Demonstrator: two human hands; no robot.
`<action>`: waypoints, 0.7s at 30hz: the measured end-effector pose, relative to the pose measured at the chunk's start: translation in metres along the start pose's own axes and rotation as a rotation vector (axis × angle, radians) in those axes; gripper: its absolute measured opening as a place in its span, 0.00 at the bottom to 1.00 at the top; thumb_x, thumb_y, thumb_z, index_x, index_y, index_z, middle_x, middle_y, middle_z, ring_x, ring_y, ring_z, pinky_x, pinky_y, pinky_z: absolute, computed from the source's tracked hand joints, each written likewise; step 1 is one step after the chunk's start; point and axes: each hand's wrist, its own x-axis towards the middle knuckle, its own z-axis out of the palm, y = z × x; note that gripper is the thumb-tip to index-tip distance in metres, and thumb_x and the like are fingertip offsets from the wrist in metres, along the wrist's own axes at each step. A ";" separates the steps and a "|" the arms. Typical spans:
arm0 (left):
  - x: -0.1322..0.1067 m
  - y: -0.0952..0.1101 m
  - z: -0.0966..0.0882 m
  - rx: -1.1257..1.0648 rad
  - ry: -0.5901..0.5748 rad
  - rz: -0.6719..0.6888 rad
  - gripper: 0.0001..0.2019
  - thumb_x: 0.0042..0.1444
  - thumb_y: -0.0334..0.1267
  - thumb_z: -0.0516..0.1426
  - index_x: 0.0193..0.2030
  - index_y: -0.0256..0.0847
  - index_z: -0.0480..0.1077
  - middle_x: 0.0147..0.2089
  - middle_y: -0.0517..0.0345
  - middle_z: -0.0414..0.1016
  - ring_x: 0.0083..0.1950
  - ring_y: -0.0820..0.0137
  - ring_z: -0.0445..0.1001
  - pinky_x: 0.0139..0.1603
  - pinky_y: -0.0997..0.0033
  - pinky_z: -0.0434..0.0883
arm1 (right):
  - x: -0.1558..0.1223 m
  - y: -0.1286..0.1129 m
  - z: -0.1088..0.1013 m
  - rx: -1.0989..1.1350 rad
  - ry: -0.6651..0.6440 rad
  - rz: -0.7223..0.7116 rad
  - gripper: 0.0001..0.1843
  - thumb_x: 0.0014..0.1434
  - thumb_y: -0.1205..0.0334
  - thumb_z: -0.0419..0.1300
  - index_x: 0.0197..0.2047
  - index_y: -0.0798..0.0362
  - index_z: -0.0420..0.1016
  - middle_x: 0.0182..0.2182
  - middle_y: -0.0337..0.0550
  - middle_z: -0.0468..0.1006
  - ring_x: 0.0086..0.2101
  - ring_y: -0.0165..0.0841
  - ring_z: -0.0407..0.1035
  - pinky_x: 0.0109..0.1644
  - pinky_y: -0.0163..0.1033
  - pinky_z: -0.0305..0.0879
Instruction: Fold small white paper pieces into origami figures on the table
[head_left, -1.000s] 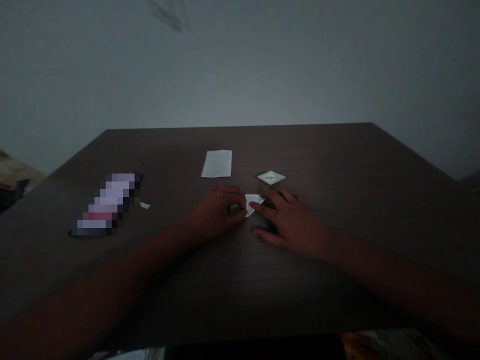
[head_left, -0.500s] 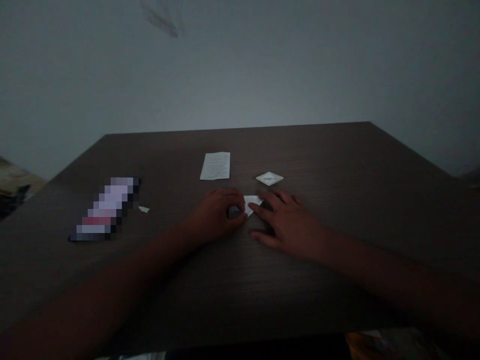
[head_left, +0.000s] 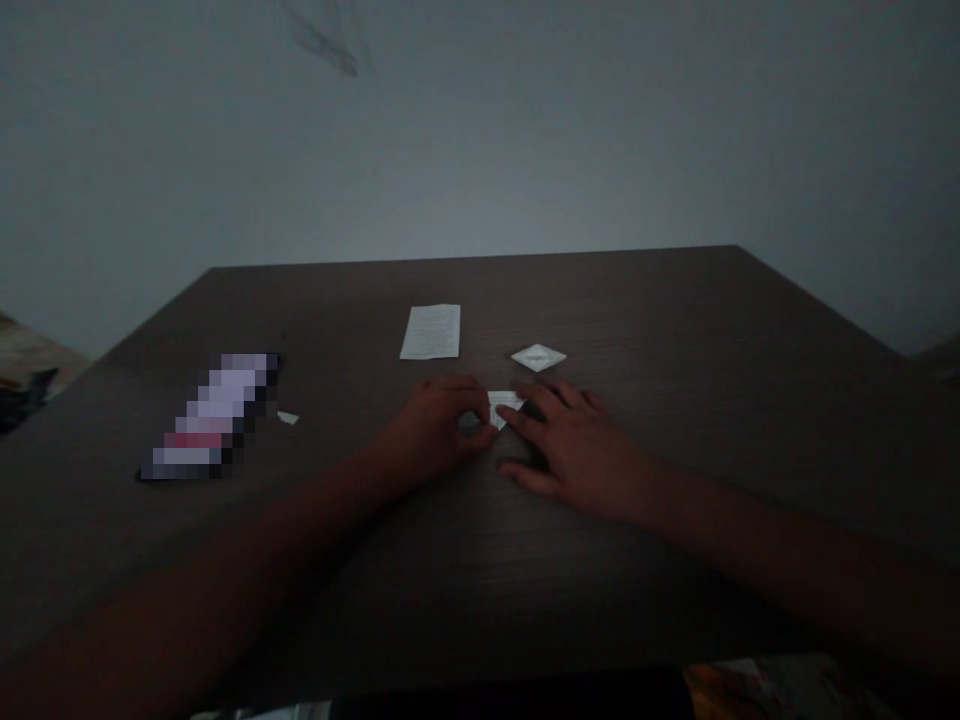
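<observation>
**Steady the small paper with one hand, work its edge with the other**

From my end of the link, I have both hands meeting over the small paper (head_left: 508,398), which lies on the tabletop (head_left: 480,580) in the middle of the view, nearer to me than the diamond-shaped folded paper (head_left: 538,358). Its visible part tapers toward the near side; the fingers hide the rest.

My left hand (head_left: 439,425) is curled, thumb and forefinger brought together at the paper's left edge in what looks like a pinch. My right hand (head_left: 592,450) is spread, its forefinger resting on the paper and its thumb apart on the near side.

To do this well, I'd let the right forefinger take the anchoring, with light downward pressure, so the piece can't skid. The left should grip only the edge; a harder squeeze would probably crumple something this thin. I'd line up the edges before pressing any crease, because the light is dim and fine folds are hard for me to judge. The printed sheet (head_left: 433,332) beyond the left hand and the scrap (head_left: 288,418) beside the phone (head_left: 214,410) are well out of the way.
</observation>
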 end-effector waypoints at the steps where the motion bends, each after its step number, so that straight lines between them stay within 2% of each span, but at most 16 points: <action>1: 0.000 0.000 0.000 0.006 -0.004 -0.001 0.03 0.68 0.37 0.69 0.42 0.44 0.81 0.54 0.51 0.88 0.63 0.50 0.85 0.74 0.41 0.74 | 0.000 0.000 0.000 -0.002 0.004 0.002 0.40 0.79 0.34 0.62 0.83 0.47 0.72 0.79 0.63 0.71 0.73 0.69 0.66 0.70 0.75 0.72; 9: -0.002 0.001 0.000 0.033 -0.005 -0.013 0.01 0.69 0.36 0.67 0.45 0.45 0.81 0.55 0.51 0.88 0.64 0.50 0.85 0.75 0.40 0.72 | 0.001 -0.002 -0.001 -0.013 0.005 0.013 0.40 0.79 0.34 0.63 0.83 0.46 0.73 0.79 0.62 0.71 0.74 0.69 0.66 0.70 0.74 0.73; 14: -0.001 -0.001 0.002 0.037 -0.009 -0.030 0.04 0.69 0.40 0.68 0.45 0.44 0.81 0.57 0.50 0.87 0.65 0.49 0.84 0.74 0.38 0.73 | 0.001 -0.001 -0.002 0.001 -0.005 0.007 0.40 0.79 0.34 0.62 0.82 0.48 0.74 0.79 0.64 0.70 0.73 0.70 0.66 0.70 0.76 0.72; 17: -0.001 -0.004 0.005 0.043 -0.006 -0.040 0.07 0.69 0.41 0.68 0.51 0.45 0.82 0.62 0.47 0.86 0.67 0.48 0.83 0.75 0.36 0.74 | 0.000 -0.001 -0.002 0.007 -0.003 0.005 0.39 0.79 0.35 0.63 0.83 0.47 0.74 0.80 0.64 0.69 0.73 0.70 0.66 0.69 0.75 0.73; 21: -0.002 -0.006 0.006 0.032 -0.003 -0.047 0.17 0.68 0.42 0.69 0.62 0.46 0.81 0.71 0.44 0.82 0.72 0.46 0.81 0.76 0.36 0.75 | 0.000 -0.001 -0.002 0.001 -0.001 0.004 0.39 0.79 0.36 0.64 0.83 0.47 0.72 0.80 0.64 0.69 0.73 0.70 0.66 0.69 0.75 0.73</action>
